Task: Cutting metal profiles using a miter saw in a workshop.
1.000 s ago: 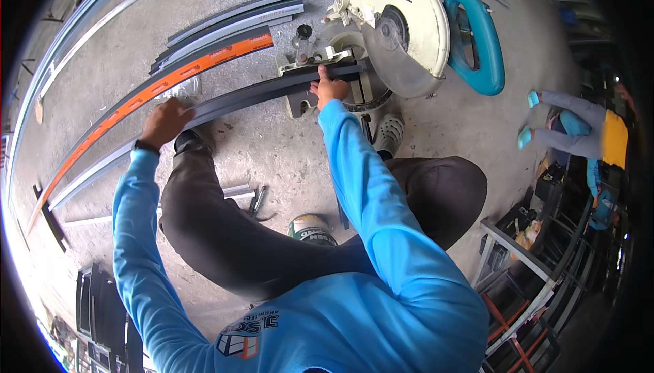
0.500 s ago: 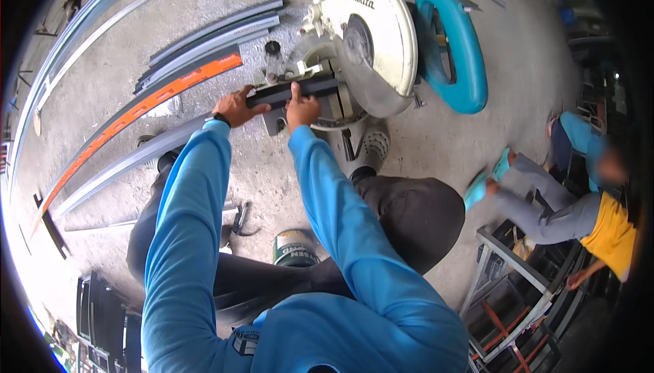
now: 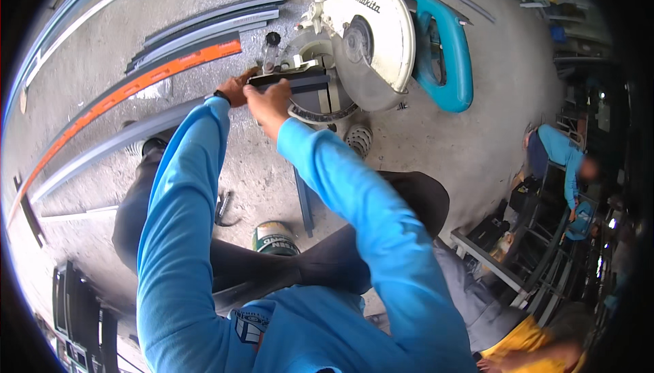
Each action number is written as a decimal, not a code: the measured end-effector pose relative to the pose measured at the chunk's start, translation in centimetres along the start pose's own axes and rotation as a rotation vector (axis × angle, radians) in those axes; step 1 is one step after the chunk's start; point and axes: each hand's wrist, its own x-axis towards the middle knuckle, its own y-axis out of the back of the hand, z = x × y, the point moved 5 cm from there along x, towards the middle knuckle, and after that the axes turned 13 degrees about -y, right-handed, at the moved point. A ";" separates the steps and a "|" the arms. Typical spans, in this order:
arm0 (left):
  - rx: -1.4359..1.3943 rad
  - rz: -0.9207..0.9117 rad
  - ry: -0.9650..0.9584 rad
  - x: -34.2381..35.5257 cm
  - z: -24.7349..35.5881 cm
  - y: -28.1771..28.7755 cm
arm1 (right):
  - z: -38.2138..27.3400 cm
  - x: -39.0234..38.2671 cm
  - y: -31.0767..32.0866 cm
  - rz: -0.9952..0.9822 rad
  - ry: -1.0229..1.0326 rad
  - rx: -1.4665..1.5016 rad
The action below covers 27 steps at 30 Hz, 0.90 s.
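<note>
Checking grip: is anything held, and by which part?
Cannot tell: left hand and right hand are at the dark profile by the saw, grip partly hidden.

saw [image 3: 392, 25] blocking right of right-hand fingers [image 3: 252, 94], black clamp knob [image 3: 273, 38] just beyond, open floor [image 3: 252, 162] bodyward of fingers

The miter saw [image 3: 378, 29] is cream and teal, the long profile [image 3: 160, 117] grey, a strip [image 3: 158, 71] orange, both sleeves [image 3: 184, 209] sky-blue.

The right hand [image 3: 270, 105] partly hides the dark bar [image 3: 303, 76] — a co-worker's head [image 3: 590, 167] is blurred.
</note>
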 end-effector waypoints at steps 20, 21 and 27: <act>0.054 0.036 0.110 0.8 4.5 -0.1 | -10.3 -0.5 36.7 0.060 0.165 -0.004; 0.053 0.032 0.108 0.7 4.7 -0.2 | -9.8 -0.4 36.6 0.059 0.223 0.031; 0.083 0.088 0.082 -0.1 6.2 0.8 | -1.3 -0.4 35.5 0.002 0.208 0.119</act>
